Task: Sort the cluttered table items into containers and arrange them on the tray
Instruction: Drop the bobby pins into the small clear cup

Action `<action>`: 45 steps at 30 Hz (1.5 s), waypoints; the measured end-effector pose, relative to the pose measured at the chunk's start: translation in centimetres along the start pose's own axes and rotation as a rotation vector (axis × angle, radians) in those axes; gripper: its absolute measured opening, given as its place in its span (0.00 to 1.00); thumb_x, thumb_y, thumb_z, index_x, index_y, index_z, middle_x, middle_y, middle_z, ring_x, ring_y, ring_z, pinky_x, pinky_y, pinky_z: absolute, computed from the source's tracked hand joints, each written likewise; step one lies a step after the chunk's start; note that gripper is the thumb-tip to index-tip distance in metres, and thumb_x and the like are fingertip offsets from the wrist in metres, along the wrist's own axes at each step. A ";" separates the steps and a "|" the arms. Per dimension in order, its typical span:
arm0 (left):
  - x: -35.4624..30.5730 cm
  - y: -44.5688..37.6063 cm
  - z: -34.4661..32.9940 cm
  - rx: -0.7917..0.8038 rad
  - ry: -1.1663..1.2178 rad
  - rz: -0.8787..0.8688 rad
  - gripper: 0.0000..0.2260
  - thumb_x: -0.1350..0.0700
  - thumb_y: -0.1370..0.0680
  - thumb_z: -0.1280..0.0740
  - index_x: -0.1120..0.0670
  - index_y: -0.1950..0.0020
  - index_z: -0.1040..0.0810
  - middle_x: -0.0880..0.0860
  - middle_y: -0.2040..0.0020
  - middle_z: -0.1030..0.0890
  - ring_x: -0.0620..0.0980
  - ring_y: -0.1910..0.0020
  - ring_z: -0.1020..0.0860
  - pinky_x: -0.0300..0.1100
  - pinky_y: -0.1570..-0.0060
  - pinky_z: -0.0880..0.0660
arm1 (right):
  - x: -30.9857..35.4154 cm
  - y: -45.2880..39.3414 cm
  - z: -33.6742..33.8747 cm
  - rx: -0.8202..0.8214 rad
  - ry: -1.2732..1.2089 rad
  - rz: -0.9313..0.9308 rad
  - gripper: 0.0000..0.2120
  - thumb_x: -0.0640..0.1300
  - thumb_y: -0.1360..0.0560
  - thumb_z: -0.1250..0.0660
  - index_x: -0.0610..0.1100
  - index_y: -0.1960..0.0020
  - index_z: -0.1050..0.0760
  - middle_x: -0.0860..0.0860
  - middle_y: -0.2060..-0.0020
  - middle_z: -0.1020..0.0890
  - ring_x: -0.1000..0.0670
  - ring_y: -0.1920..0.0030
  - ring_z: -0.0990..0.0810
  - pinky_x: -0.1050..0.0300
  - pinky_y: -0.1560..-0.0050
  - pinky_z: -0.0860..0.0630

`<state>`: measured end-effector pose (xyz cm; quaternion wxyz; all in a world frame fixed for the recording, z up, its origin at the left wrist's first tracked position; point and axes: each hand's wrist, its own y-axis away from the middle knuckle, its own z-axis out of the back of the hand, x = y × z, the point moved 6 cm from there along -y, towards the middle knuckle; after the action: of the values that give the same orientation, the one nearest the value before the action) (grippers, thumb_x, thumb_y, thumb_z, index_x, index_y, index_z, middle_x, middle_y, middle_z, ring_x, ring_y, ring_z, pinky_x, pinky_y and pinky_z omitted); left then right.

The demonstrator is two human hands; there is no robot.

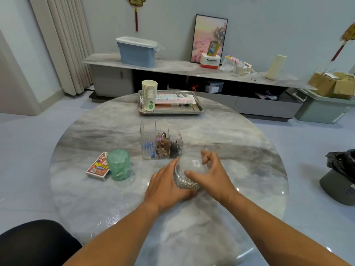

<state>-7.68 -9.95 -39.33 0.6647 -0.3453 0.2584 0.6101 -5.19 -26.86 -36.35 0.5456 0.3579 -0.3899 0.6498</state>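
A small clear round jar with silvery bits at its bottom stands on the round marble table. My left hand grips its left side. My right hand curls over its clear lid from the right, thumb on the front rim. Behind the jar is a clear divided organiser holding small clips and pins. A green roll of bags and a card box lie to the left. At the far edge a steel tray carries stacked paper cups and a pink packet.
A dark chair seat sits at the table's near left. A black-lined bin stands on the floor to the right. Beyond the table a low cabinet holds a blue box, a picture frame and small items.
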 end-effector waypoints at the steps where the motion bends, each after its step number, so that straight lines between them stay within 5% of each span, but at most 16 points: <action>1: -0.1 0.0 0.2 -0.008 0.006 -0.010 0.47 0.29 0.44 0.24 0.33 0.28 0.38 0.37 0.37 0.22 0.43 0.36 0.24 0.47 0.37 0.27 | -0.2 0.4 -0.3 0.030 0.049 0.013 0.27 0.59 0.39 0.22 0.58 0.50 0.35 0.66 0.36 0.30 0.71 0.36 0.32 0.68 0.43 0.32; 4: -0.6 0.0 0.4 -0.012 -0.001 -0.040 0.45 0.33 0.44 0.24 0.31 0.29 0.37 0.36 0.40 0.21 0.40 0.40 0.23 0.48 0.39 0.26 | -0.1 0.8 -0.8 0.106 0.153 0.064 0.32 0.59 0.38 0.23 0.64 0.37 0.33 0.64 0.37 0.33 0.72 0.37 0.32 0.73 0.42 0.32; 7: -0.8 0.1 0.4 -0.020 -0.004 -0.048 0.45 0.34 0.45 0.24 0.30 0.30 0.37 0.33 0.43 0.21 0.37 0.43 0.23 0.47 0.40 0.26 | 0.6 0.7 -0.9 0.188 0.281 0.094 0.40 0.61 0.36 0.24 0.63 0.27 0.36 0.60 0.33 0.38 0.64 0.33 0.32 0.63 0.33 0.31; 13: -0.1 -0.2 -0.3 -0.005 -0.034 -0.038 0.46 0.32 0.44 0.25 0.31 0.28 0.38 0.33 0.39 0.23 0.37 0.39 0.25 0.47 0.37 0.28 | 1.8 0.4 -2.2 0.151 0.622 0.204 0.36 0.76 0.31 0.39 0.61 0.28 0.37 0.54 0.23 0.41 0.49 0.26 0.37 0.46 0.28 0.34; 20: 1.2 -0.7 -1.1 0.009 -0.079 -0.020 0.40 0.32 0.38 0.28 0.39 0.29 0.35 0.39 0.39 0.23 0.42 0.38 0.26 0.47 0.36 0.30 | 2.0 0.2 -3.6 0.182 0.839 0.270 0.32 0.73 0.25 0.54 0.66 0.22 0.43 0.49 0.23 0.39 0.44 0.28 0.37 0.45 0.30 0.32; 31: 1.5 -0.8 -1.1 0.021 -0.102 0.019 0.35 0.32 0.42 0.28 0.43 0.39 0.31 0.42 0.46 0.22 0.45 0.44 0.25 0.43 0.46 0.30 | 1.7 -1.0 -3.2 0.336 0.821 0.380 0.27 0.67 0.22 0.40 0.66 0.24 0.36 0.47 0.25 0.36 0.41 0.31 0.35 0.49 0.29 0.36; 37: 1.3 -0.9 -0.9 0.031 -0.086 0.046 0.34 0.34 0.39 0.28 0.44 0.37 0.31 0.43 0.45 0.22 0.47 0.42 0.25 0.45 0.41 0.29 | 1.5 -0.4 -4.0 0.205 0.840 0.292 0.30 0.74 0.25 0.51 0.69 0.24 0.41 0.50 0.23 0.39 0.44 0.28 0.37 0.46 0.39 0.25; 40: 1.0 -0.6 -0.8 0.045 -0.083 0.036 0.29 0.37 0.38 0.28 0.44 0.42 0.32 0.41 0.48 0.23 0.46 0.44 0.24 0.44 0.43 0.29 | 1.4 -0.2 -4.3 0.170 0.822 0.229 0.29 0.68 0.25 0.43 0.70 0.25 0.42 0.49 0.21 0.42 0.42 0.26 0.41 0.44 0.38 0.25; 45: 1.1 -0.8 -0.7 0.160 -0.024 0.069 0.42 0.39 0.42 0.24 0.40 0.29 0.34 0.42 0.38 0.23 0.46 0.39 0.26 0.45 0.38 0.28 | 1.6 -0.8 -3.6 0.254 0.721 0.182 0.35 0.61 0.29 0.32 0.68 0.25 0.38 0.48 0.25 0.38 0.41 0.28 0.38 0.46 0.32 0.30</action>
<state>-6.65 -9.80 -40.47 0.6716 -0.2748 0.3101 0.6143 -4.76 -22.90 -36.39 0.5390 0.1351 -0.1199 0.8227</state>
